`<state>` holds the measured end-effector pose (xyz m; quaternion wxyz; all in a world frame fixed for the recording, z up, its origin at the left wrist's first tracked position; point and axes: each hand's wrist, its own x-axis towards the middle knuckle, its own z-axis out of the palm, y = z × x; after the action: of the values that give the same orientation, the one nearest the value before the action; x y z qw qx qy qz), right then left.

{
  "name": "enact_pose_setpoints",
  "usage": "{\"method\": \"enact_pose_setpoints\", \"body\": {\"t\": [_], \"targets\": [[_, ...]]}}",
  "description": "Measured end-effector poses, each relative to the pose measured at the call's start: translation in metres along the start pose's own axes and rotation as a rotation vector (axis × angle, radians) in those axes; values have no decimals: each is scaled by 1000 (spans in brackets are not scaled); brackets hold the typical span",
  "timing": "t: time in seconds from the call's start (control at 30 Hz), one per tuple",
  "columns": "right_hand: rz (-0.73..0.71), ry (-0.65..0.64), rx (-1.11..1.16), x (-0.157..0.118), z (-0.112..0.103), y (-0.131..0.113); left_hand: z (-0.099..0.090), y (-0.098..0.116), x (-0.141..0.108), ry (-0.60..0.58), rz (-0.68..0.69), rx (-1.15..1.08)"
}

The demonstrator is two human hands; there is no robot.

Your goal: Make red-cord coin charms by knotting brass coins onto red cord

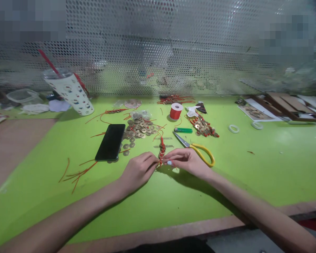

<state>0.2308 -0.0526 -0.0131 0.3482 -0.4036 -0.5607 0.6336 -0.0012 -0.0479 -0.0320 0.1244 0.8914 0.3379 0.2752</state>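
Observation:
A strand of coins knotted with red cord (162,149) lies upright in the picture on the green table, its loop pointing away from me. My left hand (142,167) is closed, pinching the near end of that strand from the left. From the right, my right hand (186,161) pinches at the same end, with a thin red cord by its fingertips. Just beyond the right hand are yellow-handled scissors (200,151) and a green lighter (183,130). A pile of loose coins (140,126) lies beyond the left hand, beside a black phone (110,142).
A red thread spool (176,111) stands at the back, left of finished coin strands (204,126). A tilted patterned cup (71,91) with a straw is at back left. Cut red cords (80,174) lie at left. White rings (234,129) and a brown tray (295,105) are at right.

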Motion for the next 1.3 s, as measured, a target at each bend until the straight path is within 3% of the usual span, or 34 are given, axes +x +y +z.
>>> {"method": "enact_pose_setpoints", "body": {"t": [0.23,0.37,0.53,0.83,1.3], "targets": [[-146,161,-269,-5,5,-1,-1,0,-1,0,-40,-62],[-170,216,-259,-1,6,3,-1,-1,-1,-9,-102,-104],[-59,175,-196,1,8,5,0,-3,-1,-4,-123,-125],[-124,122,-708,-5,9,3,-2,-2,-1,9,-94,-108],[65,-89,-743,16,-11,-13,-2,-3,-1,5,-75,-90]]}}
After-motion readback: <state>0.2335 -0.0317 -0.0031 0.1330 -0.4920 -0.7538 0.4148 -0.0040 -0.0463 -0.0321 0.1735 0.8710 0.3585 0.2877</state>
